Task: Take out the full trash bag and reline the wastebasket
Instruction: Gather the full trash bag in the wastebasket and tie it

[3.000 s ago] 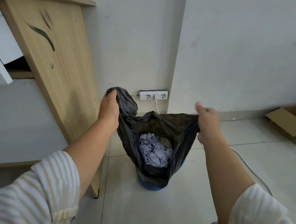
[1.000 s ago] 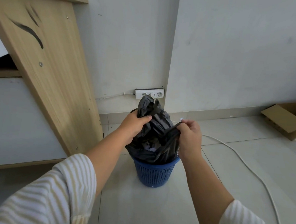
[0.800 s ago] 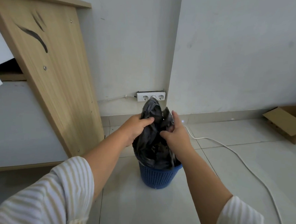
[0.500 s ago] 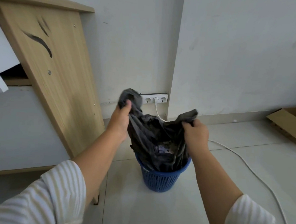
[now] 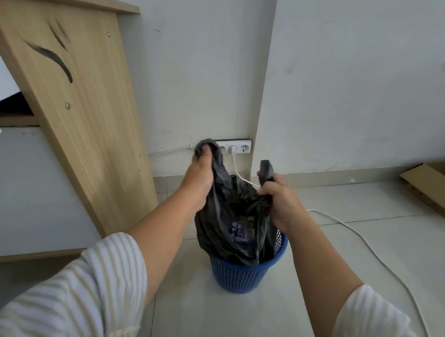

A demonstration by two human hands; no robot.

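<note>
I grip the trash bag [image 5: 235, 220] by its gathered top edges, left hand [image 5: 199, 178] and right hand [image 5: 279, 202] both clenched on plastic; its lower part sits in the wastebasket [image 5: 244, 275]. Risk: an uneven lift may tear the film or tip the basket.

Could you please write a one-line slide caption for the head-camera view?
Left hand and right hand grip top corners of the black trash bag in the blue wastebasket.

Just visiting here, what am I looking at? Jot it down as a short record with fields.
Left hand: grips one top corner of the crumpled black plastic trash bag
Right hand: grips the opposite corner
Bag: bottom sits in the round blue mesh wastebasket; pale paper scraps inside
Nearby: white power strip on wall, white cable and brown cardboard box on floor
</note>
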